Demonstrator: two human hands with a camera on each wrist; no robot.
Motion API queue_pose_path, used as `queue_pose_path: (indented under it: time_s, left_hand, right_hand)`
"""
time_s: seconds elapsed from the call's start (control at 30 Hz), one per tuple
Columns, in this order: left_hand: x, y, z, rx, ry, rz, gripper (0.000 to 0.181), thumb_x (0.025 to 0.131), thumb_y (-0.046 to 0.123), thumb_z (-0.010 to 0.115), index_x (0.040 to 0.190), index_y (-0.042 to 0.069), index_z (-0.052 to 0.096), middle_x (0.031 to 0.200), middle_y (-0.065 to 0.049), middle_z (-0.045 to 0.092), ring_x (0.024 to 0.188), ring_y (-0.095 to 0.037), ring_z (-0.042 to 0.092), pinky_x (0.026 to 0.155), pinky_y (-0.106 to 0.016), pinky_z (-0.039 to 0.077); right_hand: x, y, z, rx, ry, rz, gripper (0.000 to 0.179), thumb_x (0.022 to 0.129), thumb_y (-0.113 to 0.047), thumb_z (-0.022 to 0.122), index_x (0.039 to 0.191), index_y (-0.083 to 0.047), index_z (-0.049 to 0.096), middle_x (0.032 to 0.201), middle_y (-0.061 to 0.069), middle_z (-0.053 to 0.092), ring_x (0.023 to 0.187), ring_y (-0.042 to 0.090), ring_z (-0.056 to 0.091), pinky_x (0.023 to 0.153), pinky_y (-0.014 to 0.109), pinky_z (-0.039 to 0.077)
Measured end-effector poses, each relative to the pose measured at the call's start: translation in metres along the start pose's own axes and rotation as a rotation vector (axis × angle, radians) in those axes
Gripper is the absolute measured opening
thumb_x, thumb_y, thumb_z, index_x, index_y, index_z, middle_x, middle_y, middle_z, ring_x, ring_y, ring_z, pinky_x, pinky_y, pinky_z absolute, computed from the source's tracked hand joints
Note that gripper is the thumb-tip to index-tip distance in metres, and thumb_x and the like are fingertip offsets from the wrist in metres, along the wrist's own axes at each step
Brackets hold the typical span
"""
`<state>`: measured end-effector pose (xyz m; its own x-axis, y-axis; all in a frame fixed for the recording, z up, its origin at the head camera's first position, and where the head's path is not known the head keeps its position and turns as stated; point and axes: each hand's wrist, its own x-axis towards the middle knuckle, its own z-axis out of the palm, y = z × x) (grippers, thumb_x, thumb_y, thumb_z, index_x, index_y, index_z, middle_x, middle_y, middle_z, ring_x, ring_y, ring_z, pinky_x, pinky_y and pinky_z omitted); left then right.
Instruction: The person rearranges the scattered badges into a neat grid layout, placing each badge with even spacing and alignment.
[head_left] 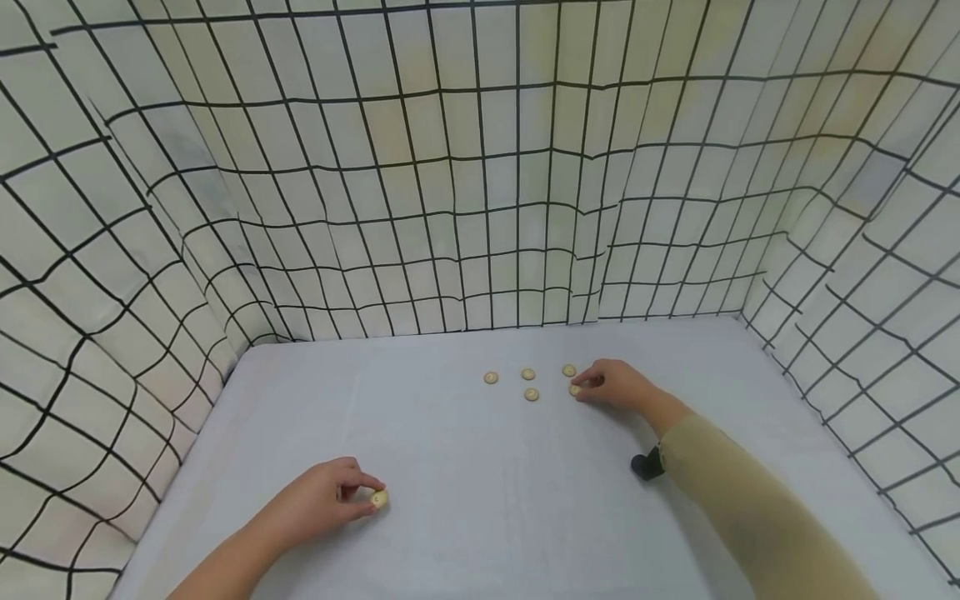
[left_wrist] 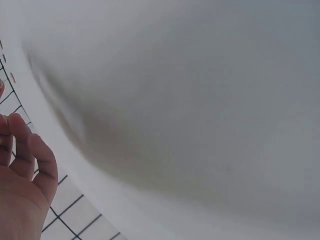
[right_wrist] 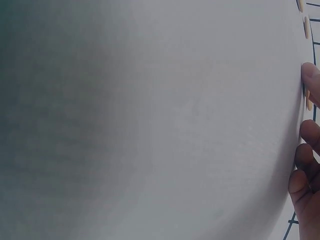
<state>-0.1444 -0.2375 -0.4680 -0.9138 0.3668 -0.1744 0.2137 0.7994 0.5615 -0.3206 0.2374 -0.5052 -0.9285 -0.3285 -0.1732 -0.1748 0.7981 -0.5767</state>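
Note:
Thumb and forefinger of my left hand (head_left: 322, 504) pinch a small round pale-wood disc (head_left: 379, 499) with a dark mark on its face, at the front left of the white-covered table. Farther back, my right hand (head_left: 617, 388) has its thumb and forefinger at the edges of another such disc (head_left: 575, 390), which is partly hidden by the fingertips. The left wrist view catches the curled fingers of the left hand (left_wrist: 25, 175) at its edge. In the right wrist view, the fingertips of the right hand (right_wrist: 307, 145) are close over the cloth.
Several matching discs lie flat near the right hand: one just behind it (head_left: 569, 370), others to its left, including a middle disc (head_left: 528, 374) and a leftmost disc (head_left: 491, 377). A black object (head_left: 647, 465) shows at the right sleeve. Black-gridded white fabric (head_left: 465, 192) walls the table.

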Motion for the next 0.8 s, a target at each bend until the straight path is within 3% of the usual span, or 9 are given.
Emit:
queue_pose_path:
  time_s: [0.27,0.5,0.8]
  left_hand:
    - [0.058,0.022,0.006,0.019,0.009,-0.015,0.019,0.082,0.023,0.082,0.101,0.026,0.078,0.074,0.005,0.051,0.069,-0.012,0.046,0.061,-0.028,0.039]
    - [0.115,0.042,0.014,-0.032,-0.017,-0.052,0.018,0.083,0.027,0.082,0.100,0.029,0.077,0.079,0.003,0.056,0.076,-0.015,0.050,0.066,-0.032,0.042]
    - [0.171,0.062,0.023,-0.042,-0.026,-0.003,0.018,0.087,0.028,0.078,0.104,0.023,0.078,0.078,0.001,0.054,0.077,-0.015,0.049,0.066,-0.032,0.039]
  right_hand:
    - [-0.001,-0.002,-0.001,-0.007,0.004,-0.002,0.030,0.085,-0.030,0.079,0.113,-0.019,0.076,0.093,-0.002,0.062,0.088,0.018,0.052,0.080,0.036,0.043]
    - [-0.002,-0.003,-0.001,-0.010,0.009,0.017,0.030,0.086,-0.031,0.078,0.113,-0.019,0.076,0.096,-0.002,0.063,0.090,0.019,0.052,0.080,0.036,0.043]
    - [0.001,-0.003,0.001,-0.001,0.012,0.024,0.030,0.085,-0.031,0.079,0.112,-0.019,0.076,0.101,-0.001,0.064,0.092,0.019,0.052,0.082,0.037,0.043]
